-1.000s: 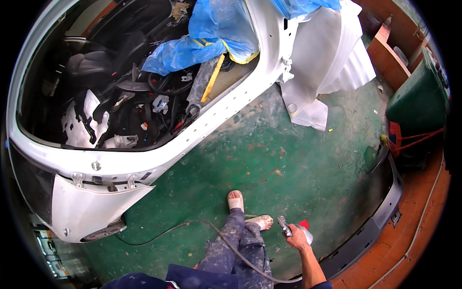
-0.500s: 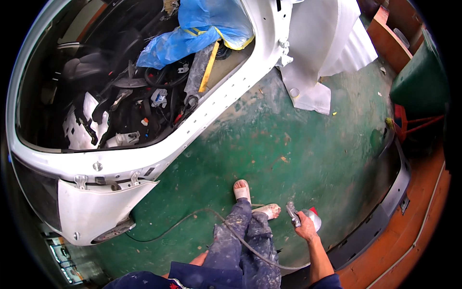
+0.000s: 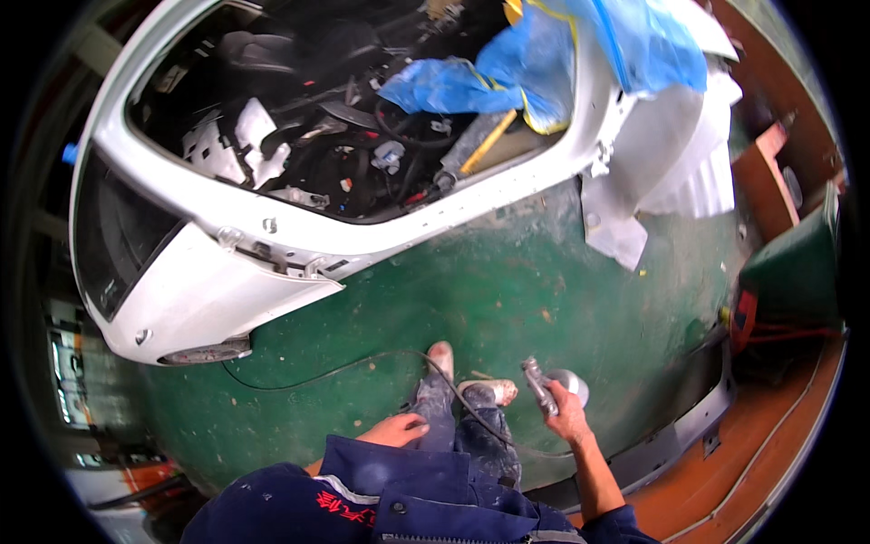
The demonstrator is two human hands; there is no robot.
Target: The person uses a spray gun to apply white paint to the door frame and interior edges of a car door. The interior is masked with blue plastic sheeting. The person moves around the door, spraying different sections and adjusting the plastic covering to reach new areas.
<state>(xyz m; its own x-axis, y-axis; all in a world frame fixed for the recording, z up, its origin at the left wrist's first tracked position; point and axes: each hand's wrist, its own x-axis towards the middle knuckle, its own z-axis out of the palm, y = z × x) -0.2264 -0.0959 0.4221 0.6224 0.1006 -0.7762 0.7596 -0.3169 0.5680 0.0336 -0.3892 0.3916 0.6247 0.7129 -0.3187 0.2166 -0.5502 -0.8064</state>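
Note:
My right hand [image 3: 567,415] is closed around a silver spray gun [image 3: 537,384] with a pale round cup [image 3: 575,388] on its side. The gun is held low above the floor, right of my feet. A thin dark air hose [image 3: 313,381] runs along the floor from the car's side, crosses my legs and passes toward my right arm; where it joins is hidden. My left hand [image 3: 395,430] hangs beside my left leg, fingers loosely stretched, with nothing visible in it.
A white car body [image 3: 381,238] with a stripped, cluttered interior fills the upper left. Blue plastic sheeting [image 3: 535,68] drapes over its pillar. A white panel [image 3: 616,234] hangs at the right. A dark bumper [image 3: 675,444] lies by an orange-brown ledge [image 3: 761,435], near a green bin [image 3: 793,258].
My left hand has come further into sight beside my leg. The view has turned, so the car sits more to the right and higher. The spray gun stays in my right hand.

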